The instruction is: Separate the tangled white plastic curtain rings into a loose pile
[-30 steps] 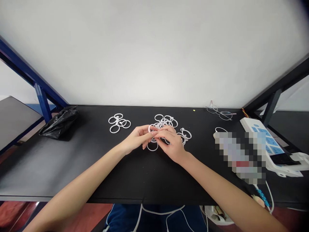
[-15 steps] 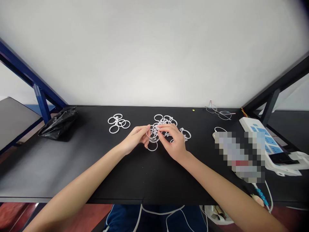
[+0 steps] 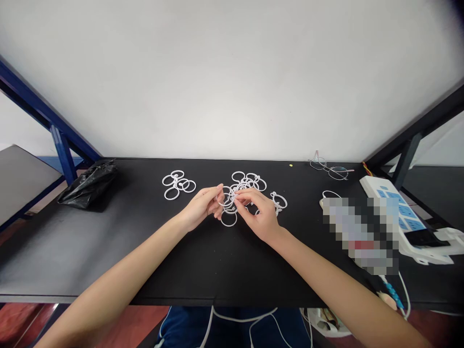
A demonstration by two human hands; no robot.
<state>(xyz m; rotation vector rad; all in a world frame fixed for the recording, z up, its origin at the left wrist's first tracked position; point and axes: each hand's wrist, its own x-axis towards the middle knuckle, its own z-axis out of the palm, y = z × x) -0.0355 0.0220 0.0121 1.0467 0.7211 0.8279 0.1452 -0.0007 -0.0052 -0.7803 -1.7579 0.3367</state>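
Observation:
My left hand [image 3: 200, 209] pinches the left side of a white plastic ring [image 3: 225, 186] between thumb and fingertips, raised a little over the table. My right hand [image 3: 259, 213] has thumb and forefinger closed at the ring's right side, where a small knob seems to be; the fingers partly cover it. Behind and under both hands lies a tangled pile of similar white rings [image 3: 238, 173], some with small knobs. A smaller cluster of white rings [image 3: 171, 194] rests to the left, apart from the pile. More rings [image 3: 280, 197] lie just right of my right hand.
The black table [image 3: 213, 270] meets a white wall. A black plastic bag [image 3: 90, 186] lies at the left. On the right are eyeglasses [image 3: 337, 172], a blurred-out object [image 3: 358, 237] with a cable, and a white power strip [image 3: 400, 212]. White cables [image 3: 242, 320] hang at the front edge.
The white ring between my hands now shows more fully, with my left fingertips slightly farther left and up. My right fingertips have shifted slightly left. The other rings stay put.

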